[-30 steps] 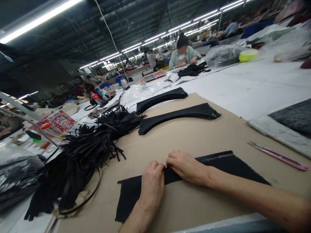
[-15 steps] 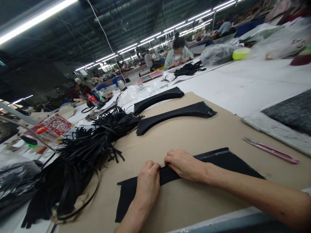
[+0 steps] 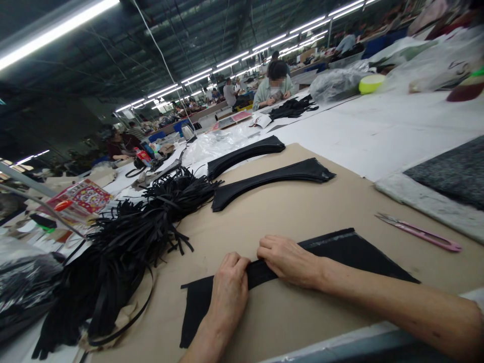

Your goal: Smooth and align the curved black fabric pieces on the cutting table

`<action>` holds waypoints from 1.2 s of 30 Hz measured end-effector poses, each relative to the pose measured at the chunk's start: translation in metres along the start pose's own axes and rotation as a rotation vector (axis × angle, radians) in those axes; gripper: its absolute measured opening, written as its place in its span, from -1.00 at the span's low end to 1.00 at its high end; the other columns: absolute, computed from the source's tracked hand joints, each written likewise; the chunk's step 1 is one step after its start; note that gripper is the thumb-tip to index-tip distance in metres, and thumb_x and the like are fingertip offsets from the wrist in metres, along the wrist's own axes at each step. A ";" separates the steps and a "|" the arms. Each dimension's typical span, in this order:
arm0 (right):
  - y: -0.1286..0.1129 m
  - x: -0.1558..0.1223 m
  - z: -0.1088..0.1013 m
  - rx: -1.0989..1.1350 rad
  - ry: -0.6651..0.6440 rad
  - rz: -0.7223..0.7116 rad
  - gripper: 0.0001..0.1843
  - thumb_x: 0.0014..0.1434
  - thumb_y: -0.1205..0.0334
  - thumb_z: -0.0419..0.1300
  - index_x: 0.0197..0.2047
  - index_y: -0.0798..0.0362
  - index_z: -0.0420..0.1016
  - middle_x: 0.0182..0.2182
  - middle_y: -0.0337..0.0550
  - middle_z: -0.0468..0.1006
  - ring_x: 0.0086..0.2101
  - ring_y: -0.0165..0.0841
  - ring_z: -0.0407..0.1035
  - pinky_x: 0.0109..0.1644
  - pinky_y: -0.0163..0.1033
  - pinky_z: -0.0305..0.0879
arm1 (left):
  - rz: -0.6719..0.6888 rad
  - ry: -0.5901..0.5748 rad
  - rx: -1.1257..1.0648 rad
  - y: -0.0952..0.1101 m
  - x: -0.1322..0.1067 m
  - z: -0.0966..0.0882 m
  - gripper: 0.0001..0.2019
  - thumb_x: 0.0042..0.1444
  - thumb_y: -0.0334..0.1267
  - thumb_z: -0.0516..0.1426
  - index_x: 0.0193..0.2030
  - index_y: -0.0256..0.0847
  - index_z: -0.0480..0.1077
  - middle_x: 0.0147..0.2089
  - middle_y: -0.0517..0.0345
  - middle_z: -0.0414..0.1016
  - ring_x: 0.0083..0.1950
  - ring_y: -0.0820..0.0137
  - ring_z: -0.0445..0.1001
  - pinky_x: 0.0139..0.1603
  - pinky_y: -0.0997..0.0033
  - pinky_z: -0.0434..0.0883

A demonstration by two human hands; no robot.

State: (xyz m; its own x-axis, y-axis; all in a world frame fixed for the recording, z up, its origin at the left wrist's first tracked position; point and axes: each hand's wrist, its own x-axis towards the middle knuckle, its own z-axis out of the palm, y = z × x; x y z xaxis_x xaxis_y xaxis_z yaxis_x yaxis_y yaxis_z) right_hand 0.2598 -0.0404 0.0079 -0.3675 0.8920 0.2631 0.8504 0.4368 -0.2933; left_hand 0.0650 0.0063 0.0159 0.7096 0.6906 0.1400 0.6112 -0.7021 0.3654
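A long curved black fabric piece [image 3: 351, 249] lies on the brown paper sheet [image 3: 295, 206] close to me. My left hand [image 3: 230, 290] presses down on its left part with curled fingers. My right hand [image 3: 290, 259] rests just to the right, fingers bent over the piece's upper edge. Both hands touch each other at the fingertips and pinch the fabric's folded edge.
Two stacks of curved black pieces [image 3: 272, 179] lie further back. A heap of black strips [image 3: 124, 247] fills the left. Pink thread snips [image 3: 419, 233] lie at the right, beside a grey felt pad [image 3: 446, 186]. Other people work at the long white table [image 3: 378, 126] beyond.
The hands have barely shifted along the fabric's edge; the view has drifted slightly.
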 end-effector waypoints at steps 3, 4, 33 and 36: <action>-0.001 0.000 0.000 -0.012 0.000 -0.009 -0.83 0.17 0.51 0.04 -0.32 0.09 0.37 -0.32 -0.14 0.39 -0.28 -0.31 0.25 -0.21 -0.25 0.16 | 0.010 0.022 0.019 -0.001 -0.002 0.003 -0.68 0.19 -0.58 -0.09 -0.19 -0.21 0.43 -0.20 0.07 0.40 -0.12 0.29 0.38 -0.06 0.27 0.41; -0.001 0.000 0.000 -0.011 -0.004 -0.006 -0.84 0.17 0.51 0.04 -0.31 0.09 0.37 -0.32 -0.14 0.40 -0.27 -0.31 0.25 -0.21 -0.25 0.16 | 0.012 0.029 0.020 -0.002 -0.002 0.004 -0.68 0.19 -0.58 -0.09 -0.16 -0.22 0.43 -0.20 0.06 0.40 -0.11 0.29 0.38 -0.06 0.27 0.41; 0.004 -0.001 -0.003 0.071 -0.028 -0.050 -0.83 0.19 0.50 0.07 -0.25 0.10 0.43 -0.27 -0.13 0.43 -0.21 -0.31 0.27 -0.09 -0.23 0.20 | 0.312 0.227 0.387 -0.014 -0.016 0.017 -0.70 0.17 -0.60 -0.02 -0.07 -0.30 0.42 -0.27 0.10 0.44 -0.24 0.32 0.41 -0.18 0.33 0.48; 0.005 -0.001 -0.004 0.070 -0.042 -0.080 -0.84 0.19 0.49 0.07 -0.24 0.10 0.43 -0.26 -0.13 0.44 -0.20 -0.29 0.28 -0.09 -0.22 0.20 | 0.330 0.229 0.414 -0.016 -0.019 0.017 -0.67 0.16 -0.61 -0.03 -0.02 -0.31 0.41 -0.24 0.08 0.45 -0.21 0.32 0.43 -0.15 0.32 0.49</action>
State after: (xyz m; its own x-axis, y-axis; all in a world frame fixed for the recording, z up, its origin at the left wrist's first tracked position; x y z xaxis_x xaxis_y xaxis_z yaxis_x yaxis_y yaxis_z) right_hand 0.2660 -0.0397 0.0098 -0.4494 0.8576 0.2502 0.7901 0.5122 -0.3367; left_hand 0.0479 0.0014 -0.0083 0.8199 0.4113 0.3981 0.4895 -0.8643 -0.1152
